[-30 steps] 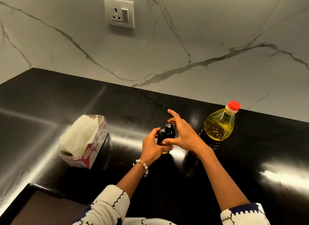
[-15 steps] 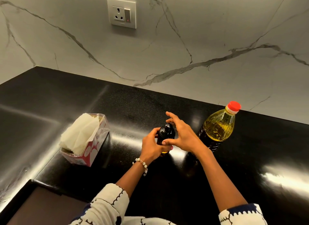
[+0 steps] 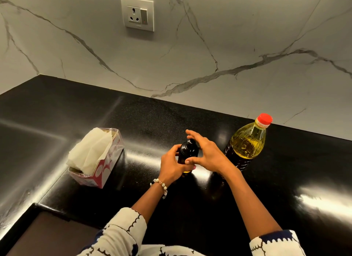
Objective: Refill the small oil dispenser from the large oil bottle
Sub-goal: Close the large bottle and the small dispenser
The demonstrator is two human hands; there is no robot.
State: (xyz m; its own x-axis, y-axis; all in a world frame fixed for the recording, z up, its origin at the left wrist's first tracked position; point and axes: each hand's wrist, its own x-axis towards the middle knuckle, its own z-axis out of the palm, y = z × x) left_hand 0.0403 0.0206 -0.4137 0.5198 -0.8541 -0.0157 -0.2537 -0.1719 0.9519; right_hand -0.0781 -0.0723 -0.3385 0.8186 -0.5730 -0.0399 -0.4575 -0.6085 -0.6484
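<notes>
The small oil dispenser (image 3: 188, 152) is a dark bottle with a black pump top, standing on the black counter (image 3: 144, 122). My left hand (image 3: 172, 165) grips its body from the left. My right hand (image 3: 206, 154) holds the black top, thumb in front and fingers reaching over the far side. The large oil bottle (image 3: 247, 141), clear plastic with yellow oil and a red cap, stands upright just right of my right hand, untouched.
An open tissue box (image 3: 95, 158) with white tissues sticking out sits left of my hands. A marble backsplash with a wall socket (image 3: 137, 14) rises behind the counter. The counter's front edge steps down at the lower left.
My right hand's fingers have shifted a little around the dispenser's top. The left hand and both bottles stay where they were.
</notes>
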